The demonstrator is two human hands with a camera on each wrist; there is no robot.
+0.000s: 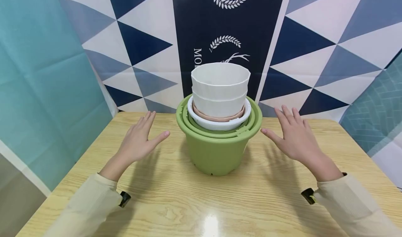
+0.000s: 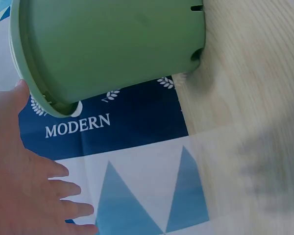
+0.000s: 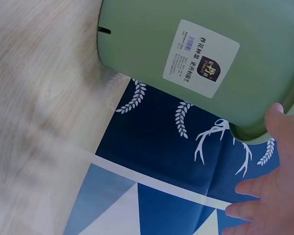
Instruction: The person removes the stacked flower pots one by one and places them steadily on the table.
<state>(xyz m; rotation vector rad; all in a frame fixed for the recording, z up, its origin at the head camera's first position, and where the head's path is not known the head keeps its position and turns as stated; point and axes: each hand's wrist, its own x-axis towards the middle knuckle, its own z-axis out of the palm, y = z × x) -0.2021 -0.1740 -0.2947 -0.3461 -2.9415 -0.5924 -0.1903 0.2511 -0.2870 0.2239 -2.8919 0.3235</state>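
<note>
A stack of nested flower pots stands upright at the middle of the table. The outermost is a large green pot (image 1: 216,153), with another green rim inside it. Within sit a white round pot (image 1: 216,126), a pinkish pot (image 1: 220,119) and, on top, a tall white faceted pot (image 1: 220,101). My left hand (image 1: 138,139) hovers left of the stack, fingers spread and holding nothing. On the other side my right hand (image 1: 293,136) is held likewise, its thumb near the green rim. In the right wrist view a white label (image 3: 202,58) shows on the green pot's side.
The wooden table (image 1: 176,202) carries the stack near its back edge. Behind it hangs a patterned cloth (image 1: 150,38) with blue and white triangles and a dark printed panel. A teal cloth (image 1: 41,73) hangs along the left side.
</note>
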